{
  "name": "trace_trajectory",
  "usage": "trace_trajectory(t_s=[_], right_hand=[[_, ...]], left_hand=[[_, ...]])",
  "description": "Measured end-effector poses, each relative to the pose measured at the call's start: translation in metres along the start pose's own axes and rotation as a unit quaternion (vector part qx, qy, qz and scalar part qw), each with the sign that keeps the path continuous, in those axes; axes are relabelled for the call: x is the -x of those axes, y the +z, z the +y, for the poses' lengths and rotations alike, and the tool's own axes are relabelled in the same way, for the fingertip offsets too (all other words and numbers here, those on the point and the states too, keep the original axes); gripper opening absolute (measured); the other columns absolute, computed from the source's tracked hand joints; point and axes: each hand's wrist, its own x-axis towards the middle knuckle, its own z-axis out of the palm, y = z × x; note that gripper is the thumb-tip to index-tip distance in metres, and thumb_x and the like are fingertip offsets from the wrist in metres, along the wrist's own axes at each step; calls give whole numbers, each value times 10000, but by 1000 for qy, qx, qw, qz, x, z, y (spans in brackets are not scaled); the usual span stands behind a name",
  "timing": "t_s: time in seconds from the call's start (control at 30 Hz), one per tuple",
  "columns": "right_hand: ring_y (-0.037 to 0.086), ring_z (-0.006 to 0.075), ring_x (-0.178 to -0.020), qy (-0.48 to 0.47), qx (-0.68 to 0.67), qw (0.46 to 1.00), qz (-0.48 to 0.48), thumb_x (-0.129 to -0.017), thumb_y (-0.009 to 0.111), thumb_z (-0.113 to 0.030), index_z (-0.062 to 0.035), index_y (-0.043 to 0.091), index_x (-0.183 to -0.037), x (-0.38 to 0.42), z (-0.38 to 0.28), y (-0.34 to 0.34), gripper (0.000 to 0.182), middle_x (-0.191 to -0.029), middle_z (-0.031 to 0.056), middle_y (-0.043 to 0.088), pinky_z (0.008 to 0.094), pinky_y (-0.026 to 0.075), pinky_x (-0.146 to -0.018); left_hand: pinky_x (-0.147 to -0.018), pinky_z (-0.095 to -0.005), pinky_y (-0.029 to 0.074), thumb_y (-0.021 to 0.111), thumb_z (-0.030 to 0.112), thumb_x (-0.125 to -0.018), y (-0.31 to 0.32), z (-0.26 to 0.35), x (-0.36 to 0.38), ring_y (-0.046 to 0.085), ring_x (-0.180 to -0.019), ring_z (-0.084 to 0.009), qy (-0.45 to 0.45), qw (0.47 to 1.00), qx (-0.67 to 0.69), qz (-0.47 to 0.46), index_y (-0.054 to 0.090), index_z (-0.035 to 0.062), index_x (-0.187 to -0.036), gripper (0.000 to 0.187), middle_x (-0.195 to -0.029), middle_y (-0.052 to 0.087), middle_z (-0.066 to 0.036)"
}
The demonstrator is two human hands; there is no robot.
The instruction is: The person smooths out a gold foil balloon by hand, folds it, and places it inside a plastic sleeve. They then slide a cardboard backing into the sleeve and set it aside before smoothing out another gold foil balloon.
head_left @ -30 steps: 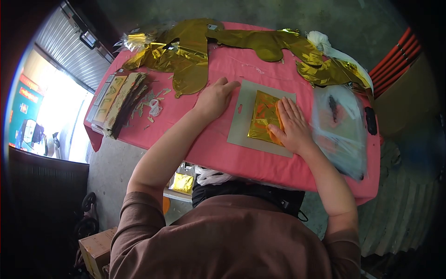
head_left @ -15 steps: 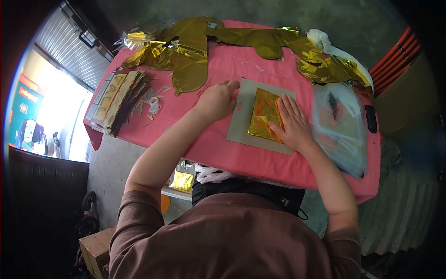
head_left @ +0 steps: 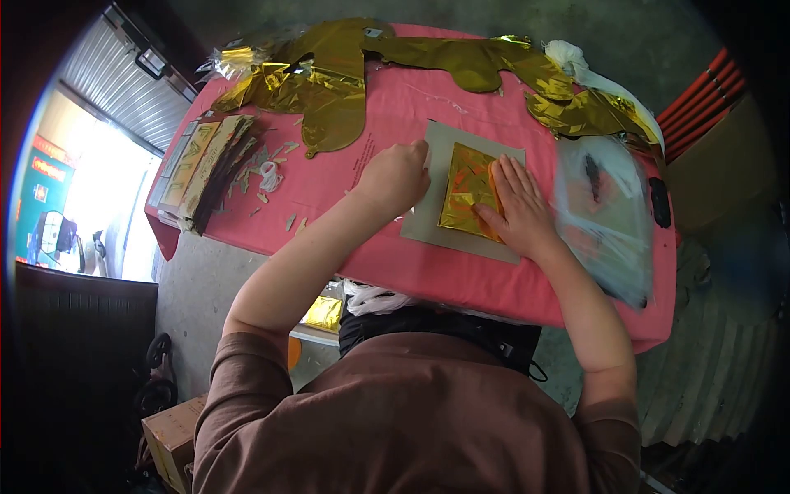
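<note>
A folded gold foil sheet [head_left: 469, 191] lies on a grey card [head_left: 428, 218] on the pink-covered table [head_left: 395, 115]. My right hand [head_left: 525, 211] rests with its fingers spread on the foil's right edge. At the card's left edge my left hand [head_left: 395, 179] is closed, its fingers curled in; what they hold, if anything, is hidden. To the right of the card is a stack of clear plastic bags [head_left: 605, 226].
Flattened gold foil balloons [head_left: 333, 82] stretch along the far edge. At the left are bundled cards [head_left: 202, 169], small paper scraps and a white string coil [head_left: 268, 176]. A black object [head_left: 658, 202] lies at the right edge. A cardboard box [head_left: 173, 436] stands on the floor.
My left hand has moved slightly down along the card's left edge, its fingers more tightly curled. My right hand has stayed on the foil, and the view has shifted a little.
</note>
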Motion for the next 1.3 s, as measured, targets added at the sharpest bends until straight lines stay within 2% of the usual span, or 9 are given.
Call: trace_trajectory(t_s=[0.07, 0.4, 0.47, 0.6, 0.67, 0.77, 0.97, 1.17, 1.3], right_hand=[[203, 304, -1377, -1, 0, 1000, 3, -894, 460, -489, 26, 274, -1394, 0, 0, 0, 742, -1453, 205, 268, 398, 154, -1123], [206, 307, -1376, 8, -8, 1000, -1, -883, 461, -515, 27, 288, -1387, 0, -1, -1, 761, -1448, 204, 278, 403, 157, -1120], [208, 309, -1375, 10, -10, 1000, -1, -881, 459, -522, 28, 292, -1385, -1, -2, -2, 764, -1446, 205, 282, 405, 158, -1119], [212, 315, -1372, 10, -15, 1000, -3, -876, 456, -532, 35, 300, -1377, -1, -2, -3, 773, -1442, 207, 286, 410, 162, -1117], [212, 317, -1371, 10, -19, 1000, -3, -874, 458, -534, 39, 303, -1374, -1, -3, -4, 776, -1442, 208, 284, 411, 163, -1116], [208, 316, -1374, 14, -12, 1000, -9, -877, 461, -519, 39, 293, -1380, -1, -4, -5, 770, -1449, 204, 274, 411, 162, -1117], [184, 310, -1383, 20, -10, 1000, -16, -877, 477, -488, 29, 260, -1399, 0, -3, -3, 766, -1466, 196, 243, 408, 145, -1123], [138, 321, -1393, 27, -25, 997, -70, -854, 497, -532, 21, 186, -1423, -3, 2, -12, 852, -1482, 222, 172, 408, 123, -1129], [125, 325, -1395, -7, -25, 981, -190, -774, 567, -595, 38, 157, -1422, -14, 9, -34, 994, -1484, 233, 152, 406, 103, -1135]], left_hand=[[-666, -455, 522, 545, 92, -759, -4, 7, 1, 641, -726, -378, 7, 1000, -22, -12, 534, -34, -875, 172, -741, 632, -231], [-655, -426, 535, 539, 80, -765, 11, 21, -7, 647, -756, -377, -11, 999, -19, -35, 527, -56, -885, 182, -773, 634, -236], [-633, -465, 509, 548, 98, -750, 15, 24, -8, 619, -674, -398, -7, 1000, 16, 18, 501, -36, -784, 145, -686, 605, -243], [-625, -463, 509, 546, 87, -754, 19, 31, -11, 617, -676, -398, 13, 999, 4, 42, 489, -40, -803, 148, -695, 605, -241], [-630, -411, 539, 566, 99, -796, 13, 39, -12, 656, -752, -354, 6, 1000, -21, -17, 482, -30, -922, 199, -786, 641, -212], [-605, -396, 538, 587, 133, -806, 28, 36, -18, 665, -737, -323, 30, 993, -100, -58, 481, -11, -913, 209, -806, 649, -194], [-493, -380, 500, 578, 266, -840, 40, 25, -5, 636, -594, -291, 104, 987, -115, 39, 489, 67, -908, 229, -685, 601, -111], [-475, -369, 500, 545, 297, -873, 46, 22, -2, 617, -551, -268, 136, 979, -143, 58, 502, 90, -918, 216, -675, 593, -95], [-470, -373, 499, 537, 289, -879, 41, 27, 0, 615, -548, -267, 167, 971, -151, 75, 507, 88, -914, 207, -672, 591, -95]])
